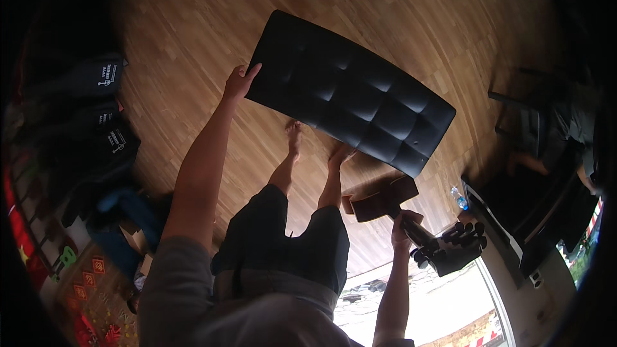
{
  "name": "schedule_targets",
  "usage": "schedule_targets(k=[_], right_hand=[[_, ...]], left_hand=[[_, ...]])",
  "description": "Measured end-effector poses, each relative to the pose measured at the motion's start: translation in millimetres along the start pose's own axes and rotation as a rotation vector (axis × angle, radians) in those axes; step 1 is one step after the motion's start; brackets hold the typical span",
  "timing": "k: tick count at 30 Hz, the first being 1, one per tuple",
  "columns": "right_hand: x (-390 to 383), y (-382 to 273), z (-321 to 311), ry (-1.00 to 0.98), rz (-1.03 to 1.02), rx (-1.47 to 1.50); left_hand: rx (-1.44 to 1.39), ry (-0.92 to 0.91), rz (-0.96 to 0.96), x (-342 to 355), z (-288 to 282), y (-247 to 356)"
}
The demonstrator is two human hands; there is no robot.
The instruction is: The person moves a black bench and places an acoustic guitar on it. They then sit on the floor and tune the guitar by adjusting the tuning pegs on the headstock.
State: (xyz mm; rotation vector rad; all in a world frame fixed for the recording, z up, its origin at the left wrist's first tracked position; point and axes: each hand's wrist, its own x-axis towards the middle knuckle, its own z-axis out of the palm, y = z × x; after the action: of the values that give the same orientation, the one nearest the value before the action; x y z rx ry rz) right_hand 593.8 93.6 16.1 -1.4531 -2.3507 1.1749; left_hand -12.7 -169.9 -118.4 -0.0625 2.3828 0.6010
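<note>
A black padded bench (350,90) with a button-tufted top lies at a slant in front of me, over the wooden floor. My left hand (241,82) is closed on its left end, thumb on the top and fingers hidden beneath the edge. With my right hand (405,226) I grip a guitar (385,199) by its neck. Its brown body points away from me, close to the bench's near right corner. The headstock with dark tuning pegs (456,244) sticks out toward the lower right. My bare feet (344,154) are by the bench's near side.
Dark bags (116,138) with white print line the left side. To the right a person (572,122) is beside a dark chair (514,112). A clear bottle (459,198) stands by a large black object (514,212). Bright light enters through a doorway (418,295) behind me.
</note>
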Motion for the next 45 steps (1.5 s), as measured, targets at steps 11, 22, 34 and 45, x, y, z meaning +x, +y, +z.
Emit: schedule_targets(k=[11, 22, 34, 45], right_hand=[[-26, -38, 26, -0.137, 0.105, 0.02], [-18, 1, 2, -0.259, -0.126, -0.239], [-13, -80, -33, -0.255, 0.095, -0.302], [-47, -113, -39, -0.375, -0.029, -0.309]], left_hand=[[-0.009, -0.127, 0.012, 42, 13, -23], [-0.044, -0.108, -0.072, -10, 35, -76], [-0.056, -0.741, 1.087, -450, 16, 97], [0.859, -0.323, 1.49, -459, -51, 245]])
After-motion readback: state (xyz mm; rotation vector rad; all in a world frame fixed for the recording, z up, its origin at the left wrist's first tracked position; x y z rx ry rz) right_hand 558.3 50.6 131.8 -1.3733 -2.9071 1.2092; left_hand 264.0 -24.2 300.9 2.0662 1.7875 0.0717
